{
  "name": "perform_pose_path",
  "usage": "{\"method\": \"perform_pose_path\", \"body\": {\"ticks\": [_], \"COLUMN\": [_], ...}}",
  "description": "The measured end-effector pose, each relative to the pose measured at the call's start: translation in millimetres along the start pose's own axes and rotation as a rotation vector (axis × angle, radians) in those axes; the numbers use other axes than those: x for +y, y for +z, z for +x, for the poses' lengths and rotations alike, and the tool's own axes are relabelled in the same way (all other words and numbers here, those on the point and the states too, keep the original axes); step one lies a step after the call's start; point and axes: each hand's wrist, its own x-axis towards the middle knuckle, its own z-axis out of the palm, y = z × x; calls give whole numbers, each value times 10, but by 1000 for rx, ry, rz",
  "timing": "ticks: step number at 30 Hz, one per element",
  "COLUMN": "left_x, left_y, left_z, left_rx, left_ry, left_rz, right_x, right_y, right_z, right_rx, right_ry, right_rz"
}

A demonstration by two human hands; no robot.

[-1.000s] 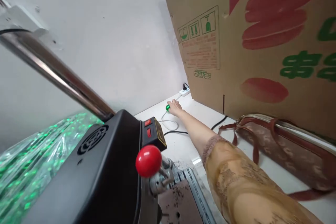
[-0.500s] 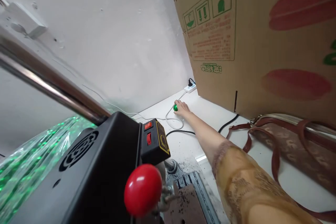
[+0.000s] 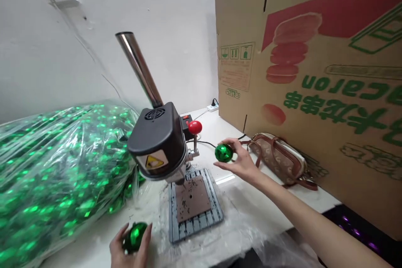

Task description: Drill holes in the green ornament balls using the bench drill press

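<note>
Between the thumb and fingers of my right hand (image 3: pixel 240 161) is a shiny green ball ornament (image 3: pixel 223 153), held in the air right of the drill press (image 3: pixel 157 142). My left hand (image 3: pixel 128 249), low in the view, grips a second green ball ornament (image 3: pixel 137 234) with a small cap or stub on top. The drill press has a black housing, a steel column and a red ball knob (image 3: pixel 195 127). Under its chuck, a brown board (image 3: pixel 197 199) with a dark hole and scattered dark chips lies on the slotted grey base (image 3: pixel 216 213).
A large clear plastic bag (image 3: pixel 72 176) full of green ornaments fills the left side. On the right stand a big cardboard box (image 3: pixel 241 104) and a brown handbag (image 3: pixel 276 157). A power strip (image 3: pixel 212 108) lies at the back; clear plastic film covers the front edge.
My right hand has come back from the far table near the power strip, bringing a green ornament. The view has drawn back, and my left hand with its ornament now shows.
</note>
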Motion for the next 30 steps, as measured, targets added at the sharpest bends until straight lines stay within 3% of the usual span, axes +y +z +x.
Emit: {"method": "perform_pose_path", "body": {"ticks": [4,8,11,13,15,17,20,23,26,30], "left_x": [97,148,227,335,487,669,947,1162,1289,1362], "left_y": [138,228,153,23,-148,-320,-499,-559,-577,-607], "left_z": [279,392,250,29,-283,-647,-1148,-1458,-1571,-1552], "left_rx": [-108,-185,-109,-55,-115,-359,-881,-1195,-1310,-1280], "left_ry": [287,482,550,576,571,517,348,87,-156,-354], "left_rz": [38,86,60,-39,-214,-400,-688,-979,-1190,-1322], "right_x": [-376,-662,-853,-975,-1090,-1188,-1284,-1301,-1260,-1218], "right_y": [-172,-195,-185,-185,-188,-184,-153,-100,-51,10], "right_z": [-640,-1053,-1232,-1307,-1365,-1422,-1521,-1627,-1724,-1822], "right_rx": [106,166,204,219,204,167,125,100,110,44], "right_ry": [8,16,19,26,37,38,17,12,45,72], "right_rz": [88,142,227,304,364,397,384,328,286,321]}}
